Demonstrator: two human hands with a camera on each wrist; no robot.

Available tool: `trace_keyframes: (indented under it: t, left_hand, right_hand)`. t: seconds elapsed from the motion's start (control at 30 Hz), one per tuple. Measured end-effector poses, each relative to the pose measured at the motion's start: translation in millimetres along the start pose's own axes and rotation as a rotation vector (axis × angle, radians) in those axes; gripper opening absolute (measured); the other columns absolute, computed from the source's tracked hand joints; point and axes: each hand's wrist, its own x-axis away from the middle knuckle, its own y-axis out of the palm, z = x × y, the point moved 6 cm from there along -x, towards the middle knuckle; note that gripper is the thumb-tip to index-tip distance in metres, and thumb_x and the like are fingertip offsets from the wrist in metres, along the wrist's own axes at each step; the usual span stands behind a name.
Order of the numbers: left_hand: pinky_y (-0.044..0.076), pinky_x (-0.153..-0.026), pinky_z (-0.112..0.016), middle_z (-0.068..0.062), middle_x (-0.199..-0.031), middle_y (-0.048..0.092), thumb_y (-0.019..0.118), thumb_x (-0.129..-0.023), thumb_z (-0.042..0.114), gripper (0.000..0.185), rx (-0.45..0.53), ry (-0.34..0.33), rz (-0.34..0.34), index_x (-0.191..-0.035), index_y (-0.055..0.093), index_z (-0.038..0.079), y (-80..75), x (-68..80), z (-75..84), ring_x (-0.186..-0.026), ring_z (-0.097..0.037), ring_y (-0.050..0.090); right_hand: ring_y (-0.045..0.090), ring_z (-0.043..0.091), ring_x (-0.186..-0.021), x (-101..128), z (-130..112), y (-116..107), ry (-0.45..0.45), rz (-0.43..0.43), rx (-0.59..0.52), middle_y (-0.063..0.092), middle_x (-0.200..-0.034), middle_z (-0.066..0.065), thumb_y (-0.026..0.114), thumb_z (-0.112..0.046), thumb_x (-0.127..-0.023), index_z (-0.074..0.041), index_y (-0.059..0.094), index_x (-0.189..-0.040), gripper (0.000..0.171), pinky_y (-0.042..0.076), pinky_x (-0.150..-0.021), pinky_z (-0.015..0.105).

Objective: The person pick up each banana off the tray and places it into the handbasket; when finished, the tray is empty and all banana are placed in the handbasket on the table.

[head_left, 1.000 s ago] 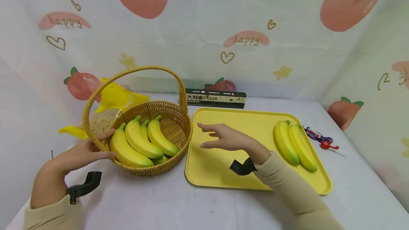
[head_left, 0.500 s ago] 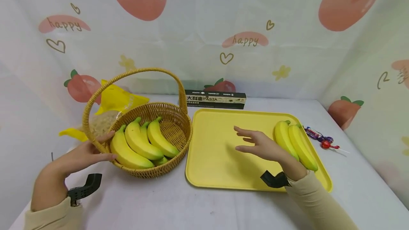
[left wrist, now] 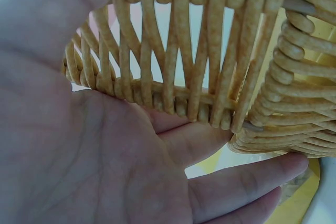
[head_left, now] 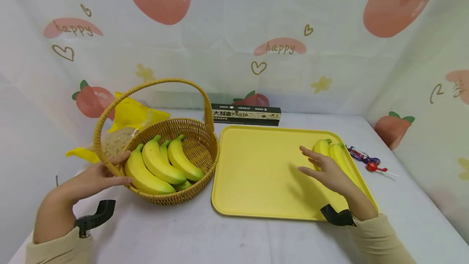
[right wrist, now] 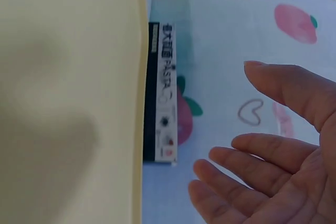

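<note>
A wicker basket [head_left: 172, 201] with a tall arched handle stands on the left, holding several bananas [head_left: 146, 174]. My left hand [head_left: 93, 180] holds the basket at its left side, where the handle meets the rim. In the left wrist view the handle's woven base [left wrist: 178, 51] runs between thumb and fingers. Over the right part of a yellow tray [head_left: 253, 174] hovers my right hand [head_left: 329, 172], fingers spread loosely and holding nothing. Just beyond it, two bananas [head_left: 342, 158] lie on the tray, partly hidden by this hand.
A pasta box [head_left: 245, 115] lies behind the tray, near the patterned cloth backdrop. Behind the basket is a yellow and clear bag [head_left: 137, 115]. Wrapped sweets [head_left: 360, 156] and a red lollipop [head_left: 373, 167] lie right of the tray.
My right hand has moved to the right across the tray, from beside the basket to the two bananas. My left hand stays at the basket. The view has shifted slightly.
</note>
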Motion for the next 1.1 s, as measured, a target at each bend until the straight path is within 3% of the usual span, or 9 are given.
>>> trace_keyframes:
  t: [0.23, 0.33, 0.63, 1.1]
  left_hand:
    - [0.037, -0.092, -0.062, -0.038, -0.145, 0.018, 0.058, -0.091, 0.034, 0.082, -0.016, 0.011, -0.006, -0.150, 0.007, 0.008, -0.1, -0.8, -0.5, -0.126, -0.049, 0.032]
    - [0.037, -0.092, -0.061, -0.039, -0.145, 0.018, 0.057, -0.091, 0.033, 0.081, -0.024, 0.018, -0.010, -0.149, 0.007, 0.008, -0.7, -0.6, -0.9, -0.126, -0.049, 0.032]
    - [0.039, -0.093, -0.059, -0.038, -0.146, 0.015, 0.057, -0.092, 0.033, 0.081, -0.015, 0.023, -0.016, -0.149, 0.006, 0.008, 0.7, -1.3, -1.8, -0.127, -0.049, 0.032]
    - [0.038, -0.094, -0.060, -0.038, -0.146, 0.012, 0.058, -0.091, 0.031, 0.081, 0.008, 0.032, -0.013, -0.149, 0.007, 0.008, 1.1, -2.4, -3.1, -0.126, -0.048, 0.030]
  right_hand:
    - [0.037, 0.048, -0.127, 3, 25, -20, 0.088, 0.154, 0.065, 0.033, -0.144, 0.029, 0.060, -0.025, -0.091, 0.002, 0.031, -0.143, 0.065, 0.034, -0.100, 0.051]
    - [0.033, 0.050, -0.128, 2, 34, -23, 0.123, 0.176, 0.062, 0.029, -0.145, 0.031, 0.060, -0.024, -0.091, 0.004, 0.028, -0.143, 0.067, 0.032, -0.101, 0.053]
    - [0.030, 0.051, -0.129, -3, 49, -22, 0.185, 0.137, 0.111, 0.026, -0.144, 0.035, 0.061, -0.022, -0.090, 0.006, 0.026, -0.143, 0.069, 0.031, -0.102, 0.057]
    - [0.024, 0.050, -0.132, -4, 56, -16, 0.167, 0.132, 0.128, 0.027, -0.143, 0.034, 0.064, -0.007, -0.085, 0.010, 0.028, -0.140, 0.069, 0.025, -0.105, 0.058]
